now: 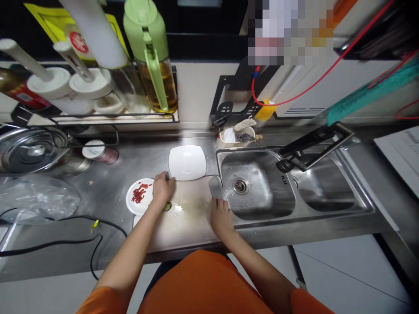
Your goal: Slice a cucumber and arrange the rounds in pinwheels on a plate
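My left hand (162,189) rests closed on the far left corner of the pale cutting board (185,218), between the small plate of red chilli pieces (137,198) and the empty white square plate (187,162). A green vegetable piece (167,206) lies on the board just under that hand; whether the fingers hold anything is hidden. My right hand (221,218) grips the handle of a cleaver, whose blade (216,188) lies flat at the board's right edge beside the sink.
A double steel sink (258,192) with a black tap (310,146) lies to the right. A rack of oil bottles and jars (98,87) stands at the back left, a pot lid (29,150) and plastic bag (36,198) at left. Black cables (65,240) cross the counter front.
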`<state>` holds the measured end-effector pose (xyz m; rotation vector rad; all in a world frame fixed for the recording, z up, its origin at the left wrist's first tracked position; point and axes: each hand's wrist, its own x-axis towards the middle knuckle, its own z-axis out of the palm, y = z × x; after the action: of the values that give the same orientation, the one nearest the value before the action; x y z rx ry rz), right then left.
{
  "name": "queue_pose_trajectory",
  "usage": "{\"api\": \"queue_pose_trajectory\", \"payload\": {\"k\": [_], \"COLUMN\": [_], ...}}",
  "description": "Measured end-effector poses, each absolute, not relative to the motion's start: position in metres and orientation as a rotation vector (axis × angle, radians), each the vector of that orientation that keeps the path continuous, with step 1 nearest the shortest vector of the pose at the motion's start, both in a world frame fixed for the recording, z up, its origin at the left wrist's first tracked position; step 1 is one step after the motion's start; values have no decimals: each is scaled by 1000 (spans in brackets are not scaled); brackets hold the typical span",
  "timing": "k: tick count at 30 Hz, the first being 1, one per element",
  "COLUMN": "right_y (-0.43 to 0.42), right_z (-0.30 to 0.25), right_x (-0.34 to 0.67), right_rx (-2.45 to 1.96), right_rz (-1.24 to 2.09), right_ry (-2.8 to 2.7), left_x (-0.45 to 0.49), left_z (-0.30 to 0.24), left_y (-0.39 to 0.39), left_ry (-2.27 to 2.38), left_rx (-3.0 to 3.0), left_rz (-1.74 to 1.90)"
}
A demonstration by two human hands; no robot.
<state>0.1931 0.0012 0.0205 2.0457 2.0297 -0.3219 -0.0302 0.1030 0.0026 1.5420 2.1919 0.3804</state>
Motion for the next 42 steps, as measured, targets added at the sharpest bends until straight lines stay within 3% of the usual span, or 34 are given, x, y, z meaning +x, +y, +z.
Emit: {"api": "queue_pose_trajectory", "payload": {"k": [7, 13, 19, 25, 32, 42], "right_y": [128, 162, 145, 85, 22, 5], "right_z": [14, 4, 13, 34, 44, 33], "right_x": [188, 179, 183, 193, 201, 203], "right_rx": [2269, 2252, 2275, 2220, 2114, 2015], "right_rz": [-722, -907, -956, -906, -816, -646], "right_ry": [1943, 1913, 1980, 2011, 1952, 1969], "left_x": [-29, -33, -37, -33, -20, -14], "left_z": [-7, -11, 9, 26, 22, 11], "left_y": [142, 150, 136, 70, 9, -9], "left_ry": [2139, 2120, 2135, 2115, 2040, 2008], "left_rx": [1336, 1254, 1298, 1386, 1322, 1338], "left_rz": [270, 286, 271, 155, 130, 98]}}
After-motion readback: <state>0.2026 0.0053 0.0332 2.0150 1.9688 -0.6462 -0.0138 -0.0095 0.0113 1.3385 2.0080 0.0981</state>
